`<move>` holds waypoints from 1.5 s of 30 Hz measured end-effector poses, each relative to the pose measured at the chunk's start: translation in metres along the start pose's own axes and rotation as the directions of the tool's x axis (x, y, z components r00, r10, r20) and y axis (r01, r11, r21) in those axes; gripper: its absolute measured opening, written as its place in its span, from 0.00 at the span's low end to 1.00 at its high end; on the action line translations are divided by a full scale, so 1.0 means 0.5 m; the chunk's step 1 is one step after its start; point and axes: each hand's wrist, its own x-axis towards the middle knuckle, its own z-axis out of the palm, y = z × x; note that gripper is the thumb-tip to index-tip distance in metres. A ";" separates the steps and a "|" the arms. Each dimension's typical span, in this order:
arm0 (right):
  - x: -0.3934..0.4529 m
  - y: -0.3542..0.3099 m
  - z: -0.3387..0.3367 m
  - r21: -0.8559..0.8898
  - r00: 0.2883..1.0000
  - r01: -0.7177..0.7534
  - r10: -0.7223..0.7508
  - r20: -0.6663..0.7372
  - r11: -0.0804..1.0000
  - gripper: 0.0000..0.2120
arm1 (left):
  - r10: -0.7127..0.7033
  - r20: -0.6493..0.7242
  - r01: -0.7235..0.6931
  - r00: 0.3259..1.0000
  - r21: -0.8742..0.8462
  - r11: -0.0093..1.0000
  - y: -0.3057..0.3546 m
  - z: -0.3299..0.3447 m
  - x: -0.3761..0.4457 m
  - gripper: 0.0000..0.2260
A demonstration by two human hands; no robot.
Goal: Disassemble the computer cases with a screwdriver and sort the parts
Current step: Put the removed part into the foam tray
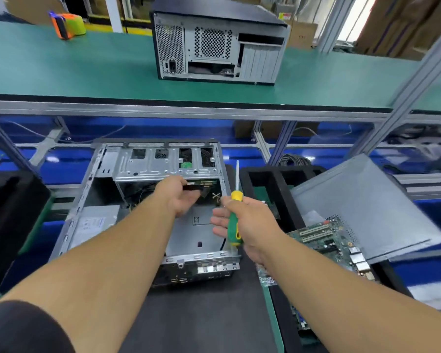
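The right hand (242, 222) is wrapped around the green-and-yellow handle of a screwdriver (234, 215), whose shaft points up and away from the fist. Just left of that grip lies the opened computer case (143, 200), side panel off, on a dark mat (201, 314). The left hand (178, 197) reaches into the case beside the screwdriver, fingers curled round a dark flat part (196, 187) under the drive cage (168, 161). Right of the gripping hand, a motherboard (326, 238) rests against a grey side panel (372, 205). Well beyond both hands, a closed computer case (217, 44) stands on the green shelf (61, 70).
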 end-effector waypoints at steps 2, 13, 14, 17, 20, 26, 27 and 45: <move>0.009 0.005 0.010 0.029 0.999 -0.028 0.029 -0.029 0.999 0.11 | 0.016 0.016 -0.016 1.000 -0.020 1.000 0.001 -0.002 0.009 0.14; 0.021 0.022 0.016 0.073 0.995 0.000 0.008 -0.101 0.997 0.12 | -0.165 0.176 0.155 0.970 0.068 0.986 -0.032 -0.043 -0.107 0.10; 0.021 0.022 0.017 0.053 0.994 0.003 0.003 -0.111 0.999 0.11 | -0.178 0.177 0.170 0.968 0.063 0.983 -0.033 -0.050 -0.117 0.09; 0.019 0.024 0.021 -0.017 0.987 0.022 -0.024 -0.158 1.000 0.10 | -0.196 0.184 0.191 0.963 0.046 0.980 -0.033 -0.076 -0.150 0.10; 0.012 0.027 0.017 -0.020 0.980 0.048 -0.051 -0.194 0.999 0.09 | -0.165 0.203 0.157 0.965 0.055 0.986 -0.024 -0.105 -0.189 0.11; -0.015 0.042 -0.018 0.051 0.978 0.087 -0.075 -0.196 0.995 0.07 | -0.086 0.298 0.023 0.951 0.209 0.978 -0.037 -0.107 -0.304 0.18; -0.021 0.040 -0.033 0.067 0.973 0.098 -0.081 -0.217 0.993 0.06 | -0.054 0.308 -0.022 0.950 0.238 0.971 -0.046 -0.088 -0.322 0.16; -0.234 0.043 -0.689 0.156 0.698 0.168 -0.006 -0.716 0.973 0.06 | -0.187 0.597 -0.376 0.780 0.686 0.622 -0.452 0.504 -0.388 0.06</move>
